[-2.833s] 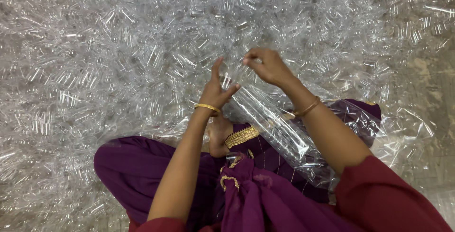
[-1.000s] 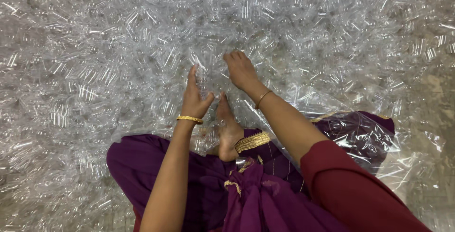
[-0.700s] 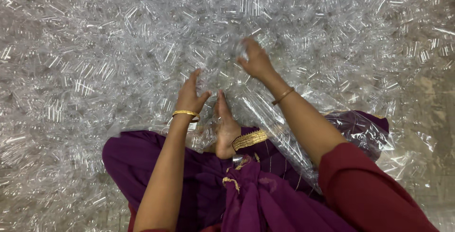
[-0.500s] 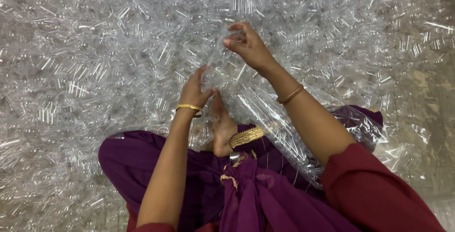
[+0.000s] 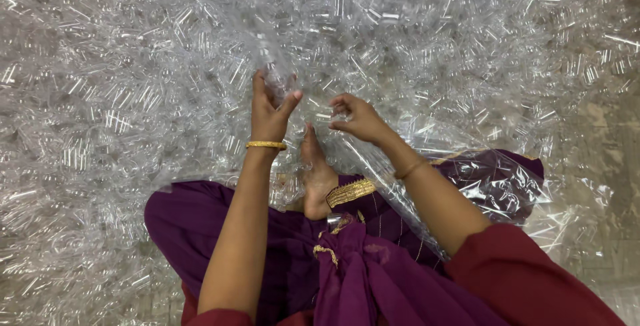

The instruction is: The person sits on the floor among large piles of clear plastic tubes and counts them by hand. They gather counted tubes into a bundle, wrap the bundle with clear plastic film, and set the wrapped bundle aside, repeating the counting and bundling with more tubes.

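The left hand [image 5: 269, 109] is raised with fingers upright and thumb spread, pinching what looks like a small bundle of clear plastic tubes [image 5: 275, 79] so they stand on end and stay gathered; glare makes the exact grip hard to confirm. The right hand [image 5: 357, 118] hovers beside it, fingers loosely curled with thumb and forefinger nearly meeting, apparently closed on little or nothing. A crinkled transparent plastic bag [image 5: 480, 166] lies across the purple-clothed lap [image 5: 373, 253], close under the right forearm, within easy reach. All around spreads a glittering heap of loose clear tubes [image 5: 133, 99], near the bare foot [image 5: 315, 173].
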Demonstrator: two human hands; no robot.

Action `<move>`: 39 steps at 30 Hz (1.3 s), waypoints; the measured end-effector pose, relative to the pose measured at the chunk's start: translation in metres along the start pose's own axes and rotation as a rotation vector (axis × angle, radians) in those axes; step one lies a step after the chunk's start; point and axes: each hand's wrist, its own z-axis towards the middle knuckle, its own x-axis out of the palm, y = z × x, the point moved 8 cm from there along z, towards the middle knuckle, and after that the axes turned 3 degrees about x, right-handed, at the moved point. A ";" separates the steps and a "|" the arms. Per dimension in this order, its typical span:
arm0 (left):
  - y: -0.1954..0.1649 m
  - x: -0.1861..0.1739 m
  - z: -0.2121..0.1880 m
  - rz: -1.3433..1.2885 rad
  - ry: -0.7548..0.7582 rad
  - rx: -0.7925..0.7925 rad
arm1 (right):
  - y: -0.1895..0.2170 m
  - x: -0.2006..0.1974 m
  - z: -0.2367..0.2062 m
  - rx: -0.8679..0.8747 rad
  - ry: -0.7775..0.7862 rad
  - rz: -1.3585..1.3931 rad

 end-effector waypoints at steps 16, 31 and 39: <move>-0.011 0.013 0.004 0.028 0.020 -0.167 | 0.039 -0.069 0.037 -0.311 -0.796 -0.917; -0.012 0.032 0.020 -0.197 -0.089 -0.242 | 0.006 -0.026 -0.027 0.037 0.047 1.162; -0.021 0.048 0.018 -0.354 0.020 -0.128 | 0.015 0.003 -0.029 -0.045 0.206 1.275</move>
